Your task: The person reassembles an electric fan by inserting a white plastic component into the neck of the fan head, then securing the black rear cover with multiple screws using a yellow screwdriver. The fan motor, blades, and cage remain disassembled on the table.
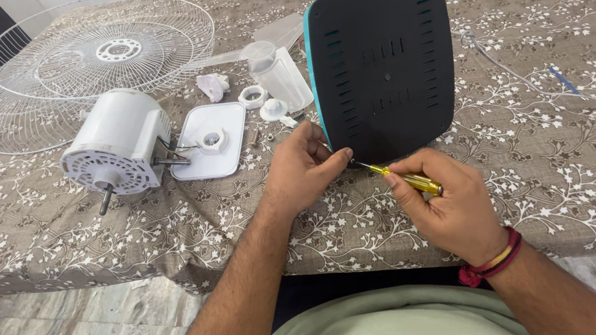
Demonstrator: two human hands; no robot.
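Two hands meet at the lower corner of the black panel (382, 57), upright on the table (567, 163): left hand (302, 171) pinching its edge, right hand (447, 208) gripping a yellow screwdriver (404, 177). The tip could slip and tilt the panel toward the fan motor (117, 145).

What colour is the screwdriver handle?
Clear yellow, seen in the head view: the screwdriver sits in the right hand.

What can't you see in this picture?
Head view:
- The front of the black panel: it faces away.
- The screwdriver tip and any screw: hidden behind the left hand and the panel's bottom edge.
- Most of the screwdriver handle: wrapped in the right hand.
- The fan grille: cut off by the top edge.
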